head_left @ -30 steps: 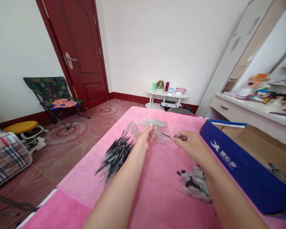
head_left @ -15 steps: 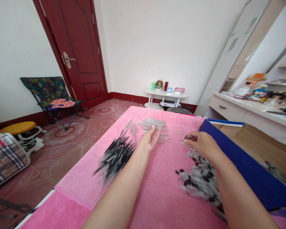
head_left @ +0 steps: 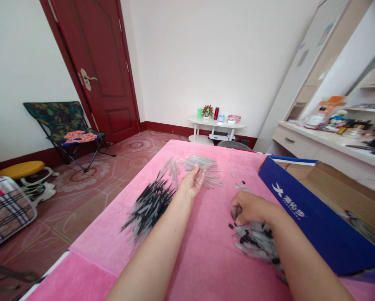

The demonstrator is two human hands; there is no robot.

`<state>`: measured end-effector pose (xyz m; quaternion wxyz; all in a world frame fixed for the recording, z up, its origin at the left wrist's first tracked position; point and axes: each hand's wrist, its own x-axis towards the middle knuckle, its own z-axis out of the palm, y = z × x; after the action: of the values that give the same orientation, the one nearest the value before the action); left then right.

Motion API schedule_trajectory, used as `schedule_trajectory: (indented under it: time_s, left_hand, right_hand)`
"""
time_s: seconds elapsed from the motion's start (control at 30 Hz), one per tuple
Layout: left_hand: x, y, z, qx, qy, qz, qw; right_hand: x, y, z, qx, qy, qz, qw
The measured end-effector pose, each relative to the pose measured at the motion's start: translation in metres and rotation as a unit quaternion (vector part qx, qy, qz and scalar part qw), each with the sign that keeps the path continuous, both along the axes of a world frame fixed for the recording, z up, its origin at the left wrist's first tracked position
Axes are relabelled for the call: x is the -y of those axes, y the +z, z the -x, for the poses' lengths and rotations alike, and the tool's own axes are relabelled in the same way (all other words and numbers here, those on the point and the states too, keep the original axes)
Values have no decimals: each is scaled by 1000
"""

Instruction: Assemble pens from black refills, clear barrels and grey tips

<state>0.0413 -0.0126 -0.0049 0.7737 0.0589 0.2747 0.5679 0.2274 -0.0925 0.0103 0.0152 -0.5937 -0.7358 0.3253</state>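
My left hand lies palm up on the pink table cover, fingers stretched onto a loose pile of clear plastic tubes. Just left of it lies a long heap of black and grey pen refills. My right hand is curled, fingertips down, at the near edge of a pile of small clear and black caps. What its fingers pinch is hidden. Two stray small pieces lie beyond that hand.
A blue cardboard box with white lettering lies open along the table's right side. A white desk stands behind it. On the floor to the left are a folding chair, a yellow stool and a red door.
My right hand has pulled back from beside the clear tubes and come down onto the cap pile, curling shut. My left hand has stayed at the tubes.
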Motion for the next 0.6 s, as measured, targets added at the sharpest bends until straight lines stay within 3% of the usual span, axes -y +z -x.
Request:
schedule_trajectory:
  time_s: [0.37,0.5,0.6]
  left_hand:
    - [-2,-4,1,-6,-4,-9,1000]
    - [-2,-4,1,-9,-6,-15,1000]
    - [-2,-6,-1,-11,-9,-20,1000]
  right_hand:
    - [11,9,20,127,-13,-52,990]
    - [9,7,17,108,-28,-82,990]
    - [1,7,12,24,-56,-108,992]
